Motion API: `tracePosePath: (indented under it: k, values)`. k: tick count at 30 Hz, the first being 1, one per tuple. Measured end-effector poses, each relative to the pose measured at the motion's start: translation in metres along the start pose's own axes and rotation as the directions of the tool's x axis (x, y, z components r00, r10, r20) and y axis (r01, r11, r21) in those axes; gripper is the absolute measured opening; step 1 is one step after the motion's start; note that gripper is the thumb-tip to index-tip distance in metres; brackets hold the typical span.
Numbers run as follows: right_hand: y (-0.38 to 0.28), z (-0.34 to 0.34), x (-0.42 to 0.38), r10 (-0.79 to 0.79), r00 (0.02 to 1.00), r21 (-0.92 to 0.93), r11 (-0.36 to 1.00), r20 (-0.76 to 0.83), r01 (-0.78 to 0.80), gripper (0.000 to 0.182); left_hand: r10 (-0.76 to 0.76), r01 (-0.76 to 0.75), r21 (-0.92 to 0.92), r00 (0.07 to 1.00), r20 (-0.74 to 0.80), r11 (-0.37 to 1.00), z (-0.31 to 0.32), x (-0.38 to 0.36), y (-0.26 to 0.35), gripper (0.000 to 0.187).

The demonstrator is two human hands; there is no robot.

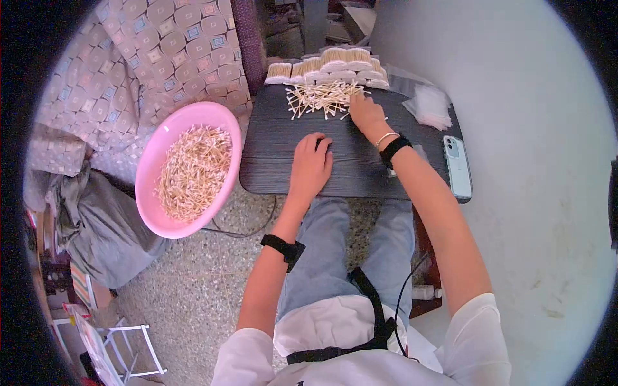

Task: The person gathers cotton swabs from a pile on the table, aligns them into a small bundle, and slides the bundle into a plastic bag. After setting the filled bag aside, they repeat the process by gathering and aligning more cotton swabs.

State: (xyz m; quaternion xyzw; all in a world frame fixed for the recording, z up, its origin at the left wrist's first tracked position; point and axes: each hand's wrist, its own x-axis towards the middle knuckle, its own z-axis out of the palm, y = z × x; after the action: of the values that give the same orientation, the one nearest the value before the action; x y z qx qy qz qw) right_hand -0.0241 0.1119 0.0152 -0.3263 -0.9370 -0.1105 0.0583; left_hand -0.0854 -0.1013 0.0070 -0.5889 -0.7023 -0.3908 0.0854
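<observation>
A loose heap of cotton swabs (318,98) lies on the dark table (277,161). At the heap's right end is my right hand (365,114), its fingers bent down among the swabs; whether they grip any is too small to tell. My left hand (311,162) rests on the table nearer to me, below the heap, with its fingers apart and nothing in them. Behind the heap, bundles of swabs in clear packs (344,61) are stacked along the table's far edge.
Clear plastic bags (430,106) lie at the table's right, with a light blue phone (457,166) at the right edge. To the left of the table stands a pink basin (145,186) full of loose swabs. A grey wall (528,193) borders the right side.
</observation>
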Motion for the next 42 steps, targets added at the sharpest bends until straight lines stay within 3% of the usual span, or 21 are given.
tracePosePath:
  k: [3, 7, 11, 18, 21, 22, 23, 24, 25, 26, 28, 30, 34, 36, 39, 42]
  values:
    - [0.008, 0.01, 0.003, 0.06, 0.995, 0.012, 0.998, -0.075, -0.06, 0.019, -0.007, 0.007, 0.012, 1.0, -0.007, 1.0, 0.002, 0.0, -0.001, 0.027]
    - [0.031, 0.005, 0.0, -0.068, 0.994, 0.044, 0.996, -0.087, 0.072, 0.016, -0.01, 0.01, 0.012, 1.0, -0.018, 1.0, 0.004, 0.0, -0.002, 0.027]
    - [0.056, -0.01, 0.001, -0.144, 0.988, 0.092, 0.986, 0.055, 0.138, 0.018, -0.033, 0.033, -0.005, 0.999, 0.013, 0.999, 0.004, -0.001, -0.002, 0.025]
    - [0.097, -0.018, -0.007, -0.102, 0.994, 0.128, 0.986, -0.026, 0.104, 0.021, -0.045, 0.044, -0.039, 0.999, -0.023, 0.998, 0.005, -0.001, -0.005, 0.03]
    - [0.053, -0.056, -0.044, -0.258, 0.962, 0.396, 0.877, -0.092, 0.272, 0.03, -0.113, 0.096, -0.168, 0.989, -0.091, 0.981, 0.004, 0.001, -0.004, 0.035]
    - [0.028, -0.066, -0.052, -0.184, 0.983, 0.419, 0.893, 0.002, 0.166, 0.035, -0.134, 0.109, -0.21, 0.985, -0.108, 0.972, 0.002, 0.002, -0.004, 0.038]
    - [0.013, -0.07, -0.059, -0.291, 0.955, 0.348, 0.902, 0.054, 0.255, 0.034, -0.156, 0.121, -0.251, 0.98, -0.124, 0.96, 0.002, 0.003, -0.005, 0.04]
    - [0.001, -0.053, -0.07, -0.382, 0.913, 0.35, 0.843, -0.144, 0.408, 0.029, -0.188, 0.138, -0.313, 0.973, -0.136, 0.94, 0.002, 0.003, -0.006, 0.041]
    - [-0.021, -0.051, -0.073, -0.323, 0.946, 0.396, 0.866, -0.02, 0.304, 0.022, -0.221, 0.154, -0.371, 0.964, -0.145, 0.916, 0.004, 0.003, -0.01, 0.042]
    - [-0.035, -0.052, -0.08, -0.348, 0.936, 0.334, 0.878, -0.045, 0.343, 0.018, -0.256, 0.17, -0.428, 0.955, -0.153, 0.888, 0.004, 0.002, -0.012, 0.043]
    - [-0.054, -0.054, -0.092, -0.336, 0.941, 0.345, 0.879, -0.04, 0.328, 0.016, -0.263, 0.208, -0.408, 0.961, -0.084, 0.889, -0.003, 0.001, -0.01, 0.044]
    - [-0.064, -0.04, -0.095, -0.29, 0.944, 0.324, 0.888, -0.156, 0.326, 0.016, -0.246, 0.223, -0.371, 0.969, -0.016, 0.901, -0.005, 0.0, -0.006, 0.044]
    - [-0.063, -0.031, -0.1, -0.272, 0.935, 0.312, 0.889, -0.23, 0.335, 0.022, -0.162, 0.168, -0.205, 0.986, 0.045, 0.964, -0.002, 0.004, -0.007, 0.041]
    - [-0.058, -0.036, -0.101, -0.271, 0.931, 0.365, 0.864, -0.246, 0.348, 0.028, -0.146, 0.148, -0.131, 0.989, 0.025, 0.98, 0.001, 0.003, -0.006, 0.039]
    - [-0.048, -0.045, -0.107, -0.25, 0.939, 0.477, 0.812, -0.237, 0.337, 0.042, -0.113, 0.123, -0.164, 0.991, 0.069, 0.979, 0.001, 0.002, -0.011, 0.044]
    - [-0.036, -0.039, -0.113, -0.189, 0.944, 0.517, 0.799, -0.269, 0.307, 0.055, 0.006, -0.001, -0.064, 0.997, 0.079, 0.998, -0.001, -0.001, -0.011, 0.055]
